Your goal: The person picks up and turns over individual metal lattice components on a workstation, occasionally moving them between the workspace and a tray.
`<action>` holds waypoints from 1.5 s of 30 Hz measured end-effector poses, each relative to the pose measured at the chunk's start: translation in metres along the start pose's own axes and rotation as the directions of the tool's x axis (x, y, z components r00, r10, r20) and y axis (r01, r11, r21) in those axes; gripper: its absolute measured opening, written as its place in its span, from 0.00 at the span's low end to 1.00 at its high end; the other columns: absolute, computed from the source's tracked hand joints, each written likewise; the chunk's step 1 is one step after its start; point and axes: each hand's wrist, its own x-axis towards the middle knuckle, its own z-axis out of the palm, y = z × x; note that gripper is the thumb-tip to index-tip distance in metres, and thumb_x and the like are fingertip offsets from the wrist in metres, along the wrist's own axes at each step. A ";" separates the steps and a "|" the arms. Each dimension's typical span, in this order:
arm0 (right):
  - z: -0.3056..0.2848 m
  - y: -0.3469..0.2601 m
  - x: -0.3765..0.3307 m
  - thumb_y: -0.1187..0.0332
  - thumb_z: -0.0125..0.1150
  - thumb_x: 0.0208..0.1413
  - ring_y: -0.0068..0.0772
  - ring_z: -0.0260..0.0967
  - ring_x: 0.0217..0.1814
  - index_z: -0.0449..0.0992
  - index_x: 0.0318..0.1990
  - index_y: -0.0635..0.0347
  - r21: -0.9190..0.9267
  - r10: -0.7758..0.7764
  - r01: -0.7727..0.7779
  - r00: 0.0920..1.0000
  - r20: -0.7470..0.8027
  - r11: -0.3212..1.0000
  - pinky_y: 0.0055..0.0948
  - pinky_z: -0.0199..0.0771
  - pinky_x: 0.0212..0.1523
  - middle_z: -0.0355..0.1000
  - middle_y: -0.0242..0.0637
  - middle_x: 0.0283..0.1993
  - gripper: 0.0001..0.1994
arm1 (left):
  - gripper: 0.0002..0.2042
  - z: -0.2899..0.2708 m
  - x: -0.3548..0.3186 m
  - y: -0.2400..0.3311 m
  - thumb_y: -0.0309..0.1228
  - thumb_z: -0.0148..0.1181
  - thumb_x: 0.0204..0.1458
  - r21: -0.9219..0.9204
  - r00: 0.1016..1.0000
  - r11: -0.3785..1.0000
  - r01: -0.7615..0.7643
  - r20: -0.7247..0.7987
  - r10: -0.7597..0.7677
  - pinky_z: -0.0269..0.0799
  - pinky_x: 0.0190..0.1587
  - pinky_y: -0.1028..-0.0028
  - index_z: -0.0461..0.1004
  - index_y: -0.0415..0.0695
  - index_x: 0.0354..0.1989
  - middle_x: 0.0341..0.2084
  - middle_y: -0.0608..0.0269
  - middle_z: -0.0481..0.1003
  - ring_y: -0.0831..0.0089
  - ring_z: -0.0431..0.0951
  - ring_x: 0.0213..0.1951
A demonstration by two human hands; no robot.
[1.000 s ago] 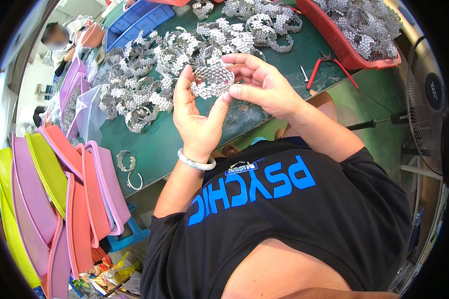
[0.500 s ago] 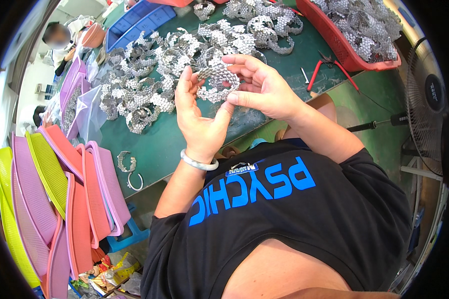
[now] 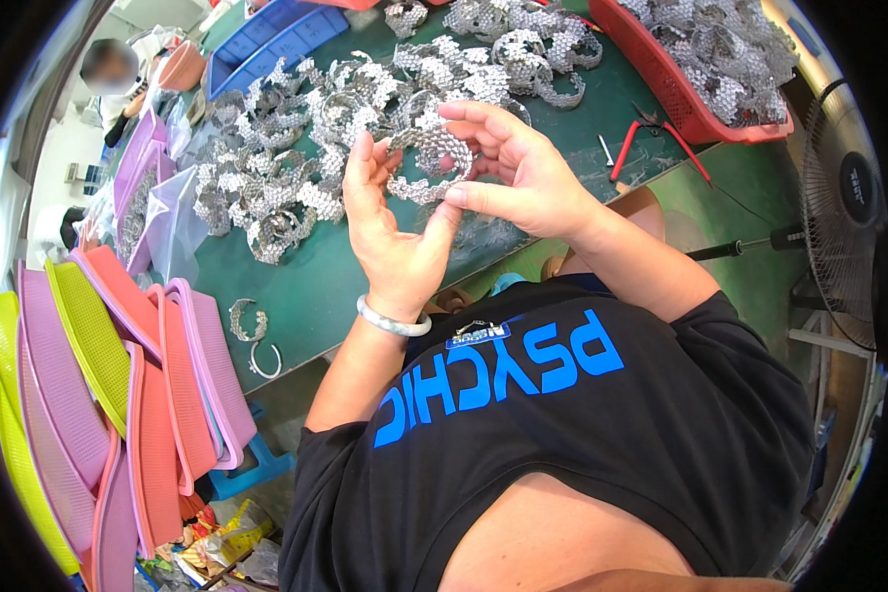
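A silvery, scale-textured cuff bracelet point(image 3: 416, 188) is held up between my two hands, its round opening turned toward me. My left hand point(image 3: 397, 232) grips its left side, fingers raised behind the band and thumb toward the lower edge. From the right, my right hand point(image 3: 525, 180) holds the opposite side, with its thumb at the lower rim and its fingers curved around the top. Just beyond the hands lies a broad heap of similar silvery bracelets point(image 3: 276, 183) on the green table point(image 3: 266, 266).
Red-handled pliers point(image 3: 624, 150) and a small metal rod point(image 3: 605, 150) lie at the table's right. A red basket point(image 3: 661, 84) full of bracelets stands far right, near a black fan point(image 3: 839, 197). Stacked colourful baskets point(image 3: 158, 434) fill the left. Another person point(image 3: 118, 99) is at the far left.
The bracelet has turned slightly between my fingers, so its round opening shows more plainly. Both hands stay in nearly the same place.
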 end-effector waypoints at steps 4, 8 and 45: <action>0.001 0.001 0.001 0.78 0.61 0.44 0.26 0.62 0.51 0.55 0.59 0.60 -0.106 -0.079 0.078 0.997 -0.004 0.991 0.25 0.64 0.47 0.59 0.36 0.55 0.32 | 0.40 -0.002 0.000 -0.003 0.22 0.65 0.35 -0.003 1.000 1.000 -0.008 0.004 0.008 0.62 0.53 0.68 0.51 0.36 0.59 0.50 0.51 0.61 0.64 0.65 0.50; 0.002 0.003 0.001 0.76 0.63 0.44 0.27 0.62 0.51 0.55 0.59 0.61 -0.208 -0.166 0.162 0.986 0.000 0.965 0.26 0.64 0.48 0.57 0.36 0.58 0.33 | 0.40 -0.003 -0.001 -0.003 0.22 0.65 0.36 0.003 1.000 1.000 0.000 0.003 0.000 0.62 0.53 0.68 0.50 0.37 0.60 0.51 0.51 0.62 0.64 0.66 0.50; -0.068 -0.028 0.330 0.61 0.67 0.37 0.41 0.67 0.50 0.60 0.56 0.65 -0.619 -0.214 -0.122 0.872 -0.440 0.776 0.31 0.65 0.50 0.65 0.50 0.52 0.36 | 0.28 -0.069 -0.042 -0.011 0.20 0.58 0.42 0.202 0.950 0.935 0.293 0.046 -0.308 0.62 0.50 0.72 0.59 0.39 0.55 0.53 0.57 0.61 0.69 0.63 0.53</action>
